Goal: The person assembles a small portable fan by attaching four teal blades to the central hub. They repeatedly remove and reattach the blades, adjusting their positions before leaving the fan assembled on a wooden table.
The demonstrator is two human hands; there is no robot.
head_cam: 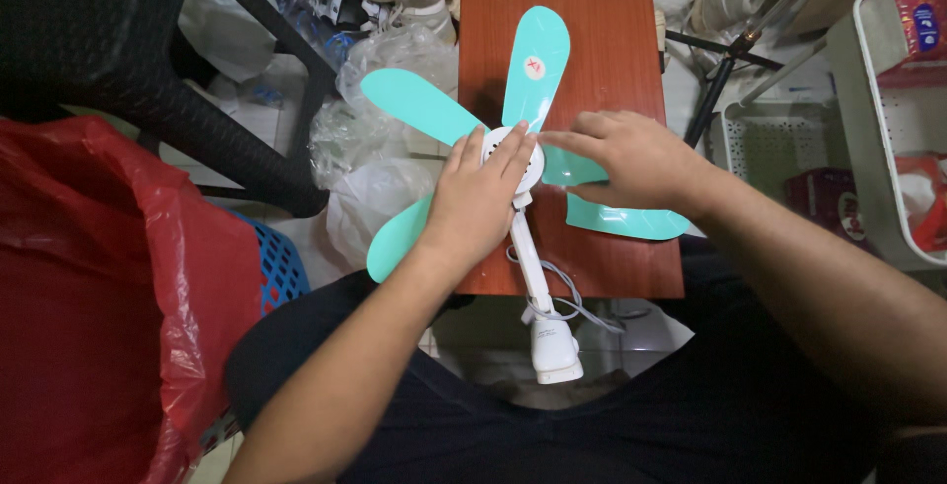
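From the head view, your left hand (480,198) lies flat over the white hub (523,163) of the small fan (513,139), fingers spread and pressing rather than closed around anything. Your right hand (631,158) reaches in from the other side, its fingertips pinching at the hub edge where a mint-green blade (623,220) meets it; that grip looks loosely closed on the blade root, not clenched.

The fan lies on the small reddish-brown table (612,50), its white stem (531,262) and motor end (554,351) hanging past the near edge over your lap.

The likely trouble: the blades are thin plastic and two overhang the table's left edge, so a hard push on the hub could bend or snap one. The overhanging stem could tip the fan off, and the loose white cord (577,306) could snag your wrist.
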